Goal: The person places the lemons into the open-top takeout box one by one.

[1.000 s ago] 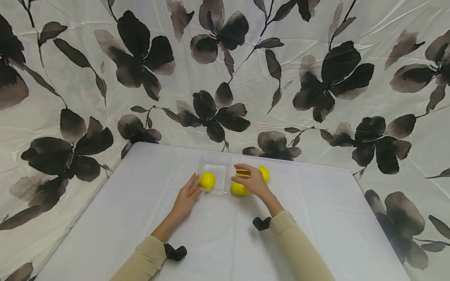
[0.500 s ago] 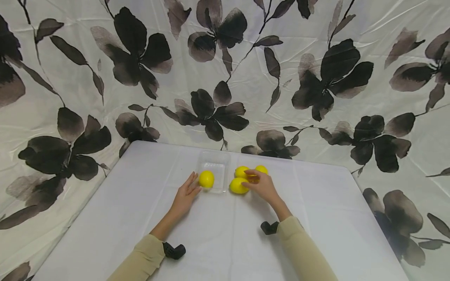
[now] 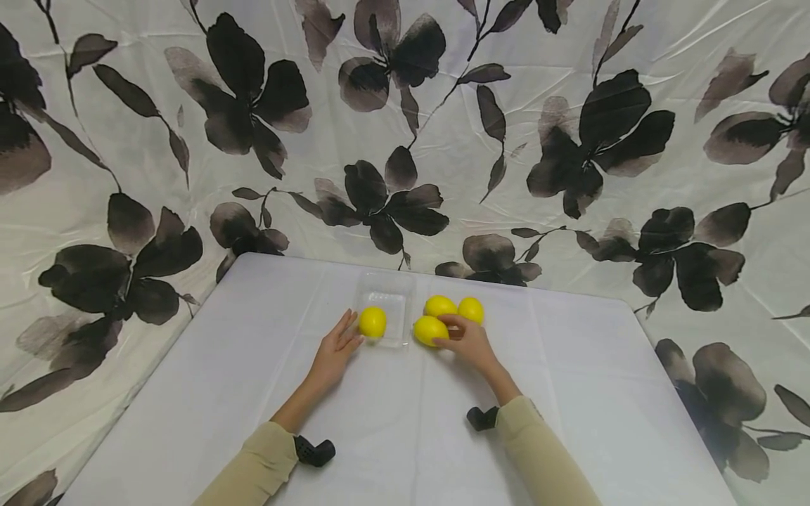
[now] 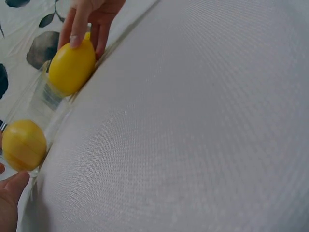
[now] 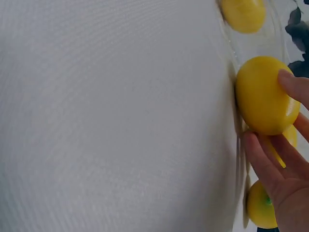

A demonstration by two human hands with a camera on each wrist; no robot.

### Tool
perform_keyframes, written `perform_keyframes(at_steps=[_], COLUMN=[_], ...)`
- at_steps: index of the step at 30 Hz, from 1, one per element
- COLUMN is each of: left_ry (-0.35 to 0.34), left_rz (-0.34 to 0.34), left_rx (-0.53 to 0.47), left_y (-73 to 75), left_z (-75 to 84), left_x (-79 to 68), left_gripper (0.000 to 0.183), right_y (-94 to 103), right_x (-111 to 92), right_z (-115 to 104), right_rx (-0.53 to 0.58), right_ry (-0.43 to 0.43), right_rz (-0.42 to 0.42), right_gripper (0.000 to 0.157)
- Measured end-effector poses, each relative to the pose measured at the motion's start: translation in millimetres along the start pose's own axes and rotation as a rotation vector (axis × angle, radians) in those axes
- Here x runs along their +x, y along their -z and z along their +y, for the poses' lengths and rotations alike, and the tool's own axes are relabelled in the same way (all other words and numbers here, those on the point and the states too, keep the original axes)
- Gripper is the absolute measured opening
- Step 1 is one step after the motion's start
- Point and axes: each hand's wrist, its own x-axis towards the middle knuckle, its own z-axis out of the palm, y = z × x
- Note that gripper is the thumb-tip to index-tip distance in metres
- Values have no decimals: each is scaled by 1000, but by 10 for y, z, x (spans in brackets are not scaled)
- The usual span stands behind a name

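Right hand (image 3: 468,342) pinches the near lemon (image 3: 429,330) by its right end, just right of a clear plastic tray (image 3: 395,320); left hand (image 3: 332,357), fingers extended at the tray's left edge, presumably steadies it. A second lemon (image 3: 373,322) sits inside; a third lemon (image 3: 440,305) and fourth lemon (image 3: 471,310) lie behind.

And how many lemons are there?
4: left lemon in the clear tray, front lemon pinched by the right hand, back lemon behind that, far-right lemon beside the back one.

both arms (image 3: 544,450) reach forward; left hand (image 3: 332,353) straight-fingered; right hand (image 3: 471,344) curved into a thumb-and-finger grip.
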Motion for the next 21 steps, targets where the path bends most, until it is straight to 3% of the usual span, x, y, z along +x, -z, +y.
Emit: perform_keyframes(at_steps=[16, 21], left_ry=[-14, -20], left_rz=[-17, -1], left_rx=[46, 45], left_y=[12, 36], left_z=[-25, -256], left_x=[0, 80], left_gripper=[66, 67], right_y=[12, 70], right_x=[-35, -21], right_z=[22, -56], right_rx=[9, 23], right_ry=[-40, -10], right_rz=[89, 123], right_gripper=[48, 48])
